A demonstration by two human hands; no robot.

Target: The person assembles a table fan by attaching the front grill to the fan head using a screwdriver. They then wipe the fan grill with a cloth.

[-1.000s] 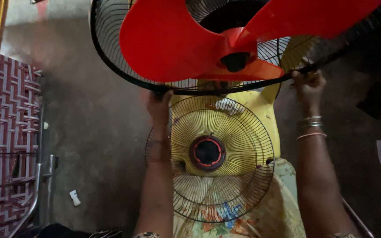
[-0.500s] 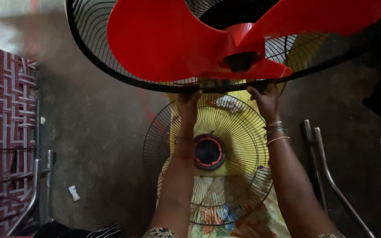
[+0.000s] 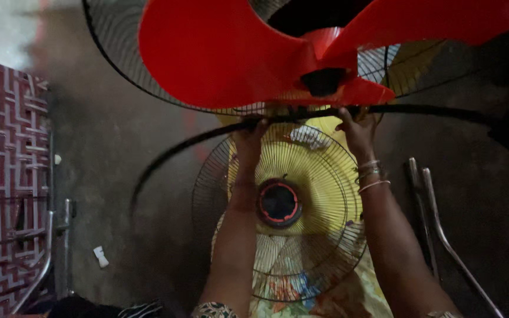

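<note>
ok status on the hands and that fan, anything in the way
Left hand and right hand both grip the black rim band, which hangs loose off the fan guard. Red blades close above. Loose wire grille rests below on the lap.

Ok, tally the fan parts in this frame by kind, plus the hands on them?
Red fan blade: 1
Wire fan guards: 2, the rear guard behind the blade and the loose front guard lying below
Black rim band, partly pulled away: 1
Hands: 2, left hand and right hand, both at the band
Total: 6
</note>
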